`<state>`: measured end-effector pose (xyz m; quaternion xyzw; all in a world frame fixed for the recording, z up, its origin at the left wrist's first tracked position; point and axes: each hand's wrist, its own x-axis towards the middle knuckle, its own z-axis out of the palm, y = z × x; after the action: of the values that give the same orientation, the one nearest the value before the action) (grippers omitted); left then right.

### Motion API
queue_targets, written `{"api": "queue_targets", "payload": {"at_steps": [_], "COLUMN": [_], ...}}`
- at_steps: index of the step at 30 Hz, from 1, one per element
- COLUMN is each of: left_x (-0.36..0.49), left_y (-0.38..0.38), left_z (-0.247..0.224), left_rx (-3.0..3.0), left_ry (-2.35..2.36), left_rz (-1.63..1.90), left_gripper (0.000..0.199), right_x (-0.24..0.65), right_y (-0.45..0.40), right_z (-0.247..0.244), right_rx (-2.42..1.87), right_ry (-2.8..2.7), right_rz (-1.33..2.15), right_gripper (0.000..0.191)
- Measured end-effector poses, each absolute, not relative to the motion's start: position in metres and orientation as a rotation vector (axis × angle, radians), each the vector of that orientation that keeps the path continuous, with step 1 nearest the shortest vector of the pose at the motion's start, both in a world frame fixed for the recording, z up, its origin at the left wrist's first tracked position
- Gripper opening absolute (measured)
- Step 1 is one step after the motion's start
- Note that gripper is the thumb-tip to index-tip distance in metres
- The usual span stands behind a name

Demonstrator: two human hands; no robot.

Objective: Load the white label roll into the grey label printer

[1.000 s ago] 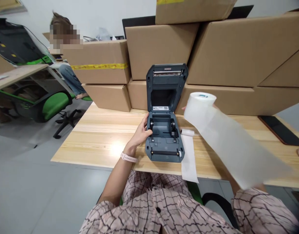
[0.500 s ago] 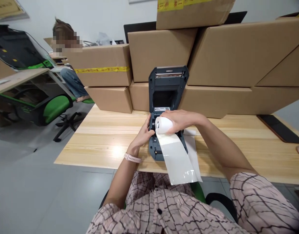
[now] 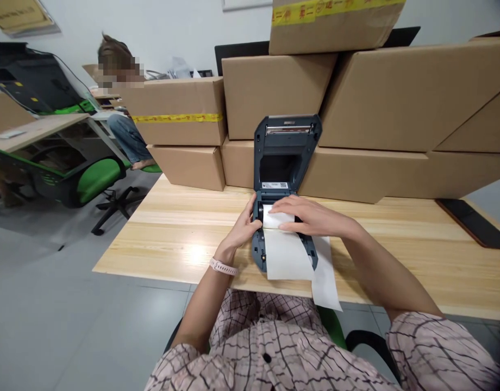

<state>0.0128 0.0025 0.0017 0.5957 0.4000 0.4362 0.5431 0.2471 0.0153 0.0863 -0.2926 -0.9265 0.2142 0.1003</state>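
A dark grey label printer sits on the table with its lid raised. In its bay lies a white label roll, turned sideways, with a loose strip running toward me over the printer's front. My left hand grips the left side of the printer, its thumb at the inner edge by the roll's end. From the right, my right hand holds the roll, fingers over its top and thumb in front; its right end is hidden. Another white strip lies right of the printer and hangs over the table edge.
Stacked cardboard boxes stand along the back of the wooden table. A black flat object lies at the far right. On the left are a green chair and a seated person behind the boxes.
My right hand has lowered the roll into the printer bay, and the roll's end no longer faces me. The loose strip has settled across the printer's front. My left hand stays at the printer's side.
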Motion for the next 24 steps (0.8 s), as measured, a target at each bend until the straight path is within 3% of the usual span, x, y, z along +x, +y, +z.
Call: {"api": "queue_targets", "payload": {"at_steps": [9,13,16,21,24], "left_x": [0.009,0.009,0.010,0.010,0.013], "left_y": [0.005,0.004,0.004,-0.005,-0.029], "left_z": [-0.005,-0.005,-0.002,0.003,0.013], "left_rx": [1.370,1.358,1.358,1.404,1.610], "left_ry": [0.894,0.873,0.900,0.964,1.230], "left_rz": [1.096,1.108,1.119,1.102,1.128], "left_gripper": [0.098,0.096,0.094,0.093,0.077], "right_x": [0.257,0.262,0.263,0.256,0.251], "right_y": [-0.022,0.007,0.058,0.118,0.100], "right_z": [0.085,0.108,0.129,0.142,0.137], "right_rx": [-0.707,-0.828,-0.916,-0.926,-0.923], "right_ry": [-2.719,-2.165,-1.638,-1.702,-1.734], "right_rz": [0.831,0.567,0.276,0.515,0.460], "right_gripper": [0.041,0.030,0.045,0.067,0.069]}}
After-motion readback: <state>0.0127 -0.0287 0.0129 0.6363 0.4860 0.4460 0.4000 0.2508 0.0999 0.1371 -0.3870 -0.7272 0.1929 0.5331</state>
